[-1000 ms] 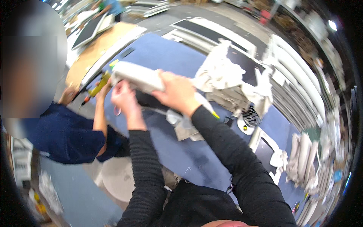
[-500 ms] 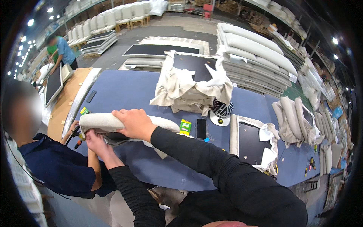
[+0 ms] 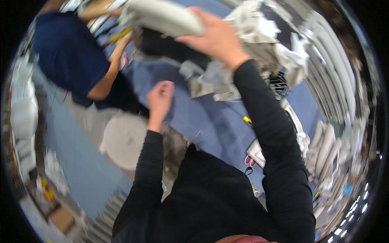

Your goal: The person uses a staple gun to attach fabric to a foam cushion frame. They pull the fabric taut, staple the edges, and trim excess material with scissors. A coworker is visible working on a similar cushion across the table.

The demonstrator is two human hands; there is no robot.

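The right hand [image 3: 216,35] is gripping the upholstered cushion [image 3: 164,17] near its right end, apparently steadying it at the blue surface's [image 3: 208,139] far left. The left hand [image 3: 160,97] is hanging apart, loosely curled; blur is hiding whether it is holding anything. Two-handed support would be calling for a forward left reach.

No lettering, label, number or sign could be read anywhere; much of the view was blurred.
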